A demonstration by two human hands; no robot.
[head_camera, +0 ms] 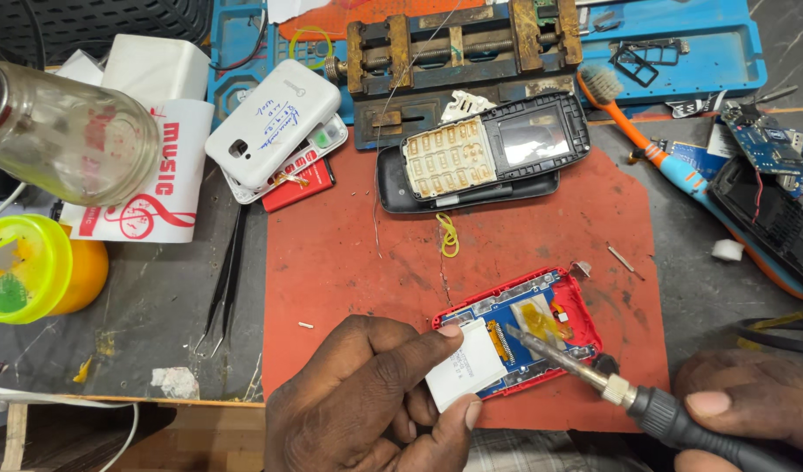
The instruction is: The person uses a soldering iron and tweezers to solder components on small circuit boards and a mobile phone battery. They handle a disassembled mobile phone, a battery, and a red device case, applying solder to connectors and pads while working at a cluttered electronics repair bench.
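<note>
Soldering step, lower centre of frame. Left hand (366,393) pinches small white screen (464,363), flipped off red phone (528,328) on red mat (349,253). Right hand (751,402) closed round soldering iron (594,367), tip at ribbon joint. Next move calls for steady tip, light touch.

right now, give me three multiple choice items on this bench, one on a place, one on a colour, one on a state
1. Where does the soldering iron tip rest?
A. on the flex ribbon of the red phone frame
B. on the glass jar
C. on the vise

2. What colour is the toothbrush handle?
A. green
B. orange and blue
C. white

3. What state is the small display in?
A. seated flat in the frame
B. lifted at the frame's edge, in the left hand
C. lying apart on the red mat

Answers:
1 A, the tip meets the ribbon.
2 B, both colours show.
3 B, thumb and finger pinch it; the right hand holds the iron.
</note>
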